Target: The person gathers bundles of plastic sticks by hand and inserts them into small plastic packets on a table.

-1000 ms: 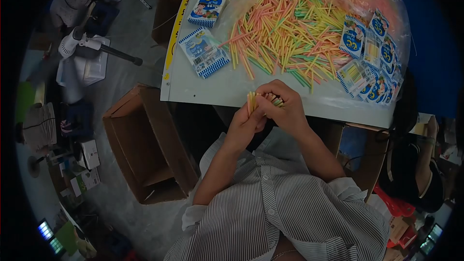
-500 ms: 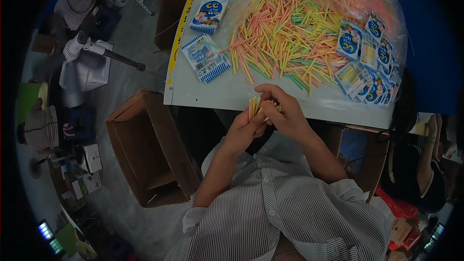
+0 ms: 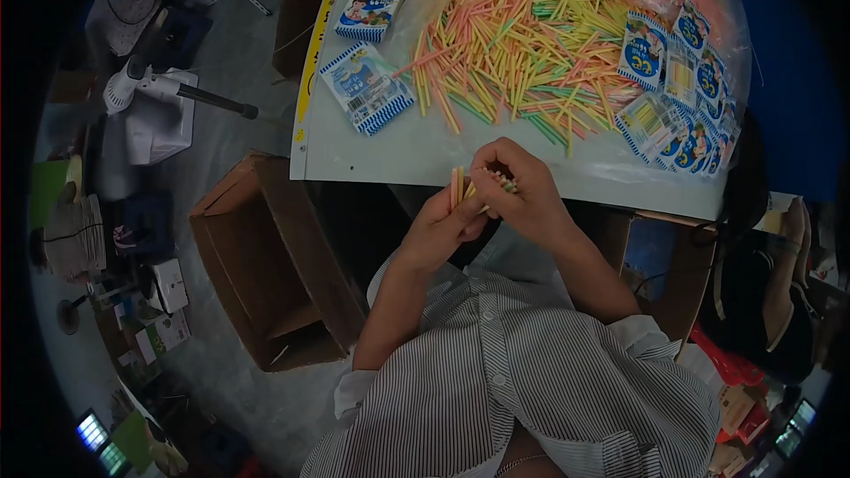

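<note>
Several thin pink and yellow sticks [image 3: 458, 184] stand upright out of my left hand [image 3: 440, 228], whose fingers are closed around them. Against it, my right hand [image 3: 524, 199] curls its thumb and fingers over more sticks, and their pale ends [image 3: 505, 181] show beside the thumb. Both hands meet just in front of the table's near edge. Beyond them lies a large heap of pink, yellow and green sticks [image 3: 522, 62] on clear plastic. Two blue-and-white printed packets, an upper one [image 3: 372, 7] and a lower one [image 3: 367, 87], lie left of the heap.
More packets [image 3: 642, 49] are gathered at the right of the heap on the white table [image 3: 398, 155]. An open cardboard box [image 3: 266, 274] stands on the floor at left, near a fan [image 3: 133, 88]. Another person's arm [image 3: 784, 274] shows at far right.
My right hand has shifted slightly left, its fingers curling further over the sticks. Fewer upright sticks show above my left hand. The whole view has shifted a little, with the table higher in it.
</note>
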A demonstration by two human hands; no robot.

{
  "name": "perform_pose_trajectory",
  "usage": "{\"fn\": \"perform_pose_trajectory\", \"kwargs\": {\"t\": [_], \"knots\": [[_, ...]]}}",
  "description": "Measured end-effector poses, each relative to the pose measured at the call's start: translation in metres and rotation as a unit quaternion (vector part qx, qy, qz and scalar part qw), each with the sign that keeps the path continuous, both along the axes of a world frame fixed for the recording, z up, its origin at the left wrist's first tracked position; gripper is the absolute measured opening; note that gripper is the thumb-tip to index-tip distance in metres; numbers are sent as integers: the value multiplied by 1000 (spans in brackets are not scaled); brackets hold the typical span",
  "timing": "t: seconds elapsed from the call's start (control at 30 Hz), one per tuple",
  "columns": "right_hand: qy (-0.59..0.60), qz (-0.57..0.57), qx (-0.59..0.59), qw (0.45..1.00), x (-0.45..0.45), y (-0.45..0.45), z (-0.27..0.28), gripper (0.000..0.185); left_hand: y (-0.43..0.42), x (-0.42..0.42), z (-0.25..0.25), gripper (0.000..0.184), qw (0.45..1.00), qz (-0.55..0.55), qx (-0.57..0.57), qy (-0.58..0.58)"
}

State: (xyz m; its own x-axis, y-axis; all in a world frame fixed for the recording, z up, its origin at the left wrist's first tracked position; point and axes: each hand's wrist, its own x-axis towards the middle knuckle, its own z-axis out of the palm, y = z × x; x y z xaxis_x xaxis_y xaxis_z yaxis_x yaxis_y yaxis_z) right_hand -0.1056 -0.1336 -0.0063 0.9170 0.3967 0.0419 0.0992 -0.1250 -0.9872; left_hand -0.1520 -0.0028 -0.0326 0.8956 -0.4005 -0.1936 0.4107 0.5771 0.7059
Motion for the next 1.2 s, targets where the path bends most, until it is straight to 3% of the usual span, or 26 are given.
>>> {"fn": "perform_pose_trajectory", "kwargs": {"t": [0.07, 0.2, 0.4, 0.47, 0.5, 0.6, 0.67, 0.8, 0.9, 0.97, 1.0, 1.07, 1.2], "knots": [[63, 45, -9, 997, 0, -2, 10, 10, 2, -1, -1, 19, 1000, -10, -10, 1], [63, 29, 8, 998, -2, 0, 9, 12, 3, -3, -4, 19, 999, -27, -45, -11], [-70, 66, -17, 995, 3, -3, 2, 11, 2, -2, -6, 18, 999, -44, -11, -23], [55, 56, 3, 997, 2, -3, 8, 8, 1, -1, -4, 18, 999, -45, -14, -11], [56, 56, 3, 997, 2, -3, 5, 8, 1, -1, -4, 18, 999, -47, -16, -3], [-50, 49, -28, 997, 7, -5, -1, 5, 3, 0, -7, 18, 996, -63, -48, 34], [166, 83, -28, 982, 10, -8, 11, 4, 5, 5, 0, 18, 995, -74, -39, 57], [108, 105, 5, 989, 23, -11, 2, 7, 9, 19, 14, 18, 987, -117, -37, 108], [99, 150, 55, 982, 40, -15, 11, 13, 11, 29, 18, 17, 986, -145, -21, 84], [205, 162, -18, 965, 48, -17, 39, 15, 10, 35, 23, 16, 986, -152, 5, 66], [192, 162, -17, 968, 54, -19, 38, 15, 9, 39, 25, 15, 986, -156, 26, 60], [9, 210, -57, 976, 67, -23, 29, 10, 9, 48, 26, 14, 985, -162, 40, 49], [-52, 219, -92, 970, 95, -26, 46, 7, 8, 69, 25, 13, 980, -187, 63, 36]]}}
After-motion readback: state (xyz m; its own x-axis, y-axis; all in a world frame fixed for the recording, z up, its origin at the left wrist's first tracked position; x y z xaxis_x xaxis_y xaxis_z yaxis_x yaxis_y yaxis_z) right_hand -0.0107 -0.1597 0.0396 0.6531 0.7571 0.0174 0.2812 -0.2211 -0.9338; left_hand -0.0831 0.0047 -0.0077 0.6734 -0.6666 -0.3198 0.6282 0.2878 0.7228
